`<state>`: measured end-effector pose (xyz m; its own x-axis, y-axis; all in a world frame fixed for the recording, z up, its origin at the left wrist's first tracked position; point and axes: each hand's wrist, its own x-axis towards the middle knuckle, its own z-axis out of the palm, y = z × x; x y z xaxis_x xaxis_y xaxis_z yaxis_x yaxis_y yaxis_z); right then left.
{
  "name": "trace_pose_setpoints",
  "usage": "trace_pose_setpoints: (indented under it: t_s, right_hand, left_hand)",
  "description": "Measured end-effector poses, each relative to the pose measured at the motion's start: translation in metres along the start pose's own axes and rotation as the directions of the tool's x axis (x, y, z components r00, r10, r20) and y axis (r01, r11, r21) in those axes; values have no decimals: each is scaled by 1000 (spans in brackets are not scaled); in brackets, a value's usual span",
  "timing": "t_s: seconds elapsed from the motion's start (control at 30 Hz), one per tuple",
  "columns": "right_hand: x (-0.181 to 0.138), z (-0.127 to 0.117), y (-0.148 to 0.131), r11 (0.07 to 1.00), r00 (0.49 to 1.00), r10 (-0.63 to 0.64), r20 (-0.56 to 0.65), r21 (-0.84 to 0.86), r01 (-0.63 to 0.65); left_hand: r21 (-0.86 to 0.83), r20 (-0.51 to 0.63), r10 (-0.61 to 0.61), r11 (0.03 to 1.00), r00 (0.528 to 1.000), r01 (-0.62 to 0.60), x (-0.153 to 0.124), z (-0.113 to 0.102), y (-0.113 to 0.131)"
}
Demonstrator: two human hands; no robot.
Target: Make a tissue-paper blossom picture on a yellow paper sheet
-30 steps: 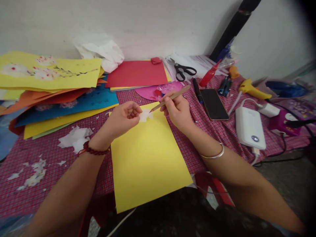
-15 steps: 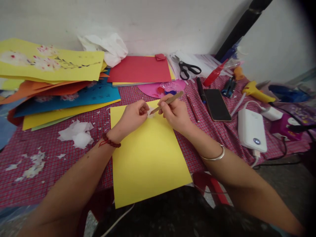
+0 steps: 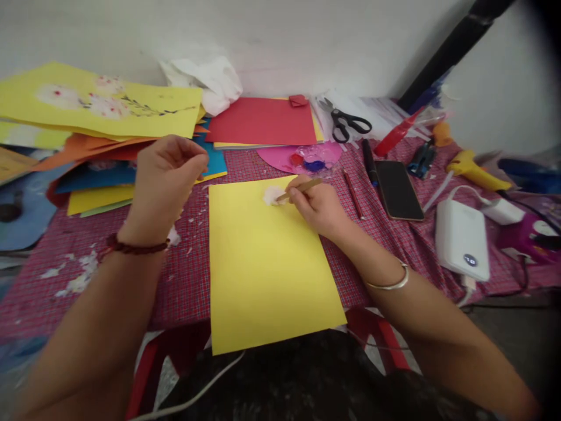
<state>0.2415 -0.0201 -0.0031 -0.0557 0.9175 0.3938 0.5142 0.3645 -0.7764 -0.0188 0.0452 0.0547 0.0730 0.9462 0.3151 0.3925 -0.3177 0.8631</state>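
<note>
A yellow paper sheet (image 3: pixel 263 263) lies on the red checked tablecloth (image 3: pixel 184 280) in front of me. My right hand (image 3: pixel 318 207) grips a wooden pencil (image 3: pixel 302 188) whose tip presses a small white tissue scrap (image 3: pixel 272 195) near the sheet's top edge. My left hand (image 3: pixel 164 178) is raised above the table to the left of the sheet, fingers curled and pinched together; nothing shows plainly between them. A dark bead bracelet circles its wrist and a metal bangle is on my right forearm.
Stacked coloured sheets (image 3: pixel 100 117) lie at left, a red sheet (image 3: pixel 263 121) behind. Scissors (image 3: pixel 346 124), a pink paint plate (image 3: pixel 307 158), a phone (image 3: pixel 398 190), a white power bank (image 3: pixel 462 238) and a yellow glue gun (image 3: pixel 471 166) sit at right. White scraps (image 3: pixel 74 280) litter the cloth.
My left hand has let go of the white scrap and lifted away to the left. The right hand with the pencil stays on the scrap. The view shifted slightly.
</note>
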Motion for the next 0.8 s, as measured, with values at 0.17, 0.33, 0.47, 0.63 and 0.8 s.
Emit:
trace_pose_setpoints:
  t_s: [0.17,0.33,0.47,0.63,0.8]
  right_hand:
    - [11,-10,0,892,902,277,-331,438,-114]
    - [21,-6,2,716,803,560,-204,607,-345]
    - [19,-1,4,700,802,575,-165,606,-378]
    - [20,0,5,699,785,593,-181,599,-390]
    - [18,0,11,697,823,547,-150,626,-350]
  left_hand:
    - [186,13,-81,979,997,77,-17,-73,-8]
    - [351,80,-204,922,976,164,-43,-100,-27]
    - [492,239,-76,869,968,-53,-52,-100,-38]
    - [677,385,3,679,923,-284,-52,-112,-51]
    - [707,358,5,652,934,-274,-47,-117,-66]
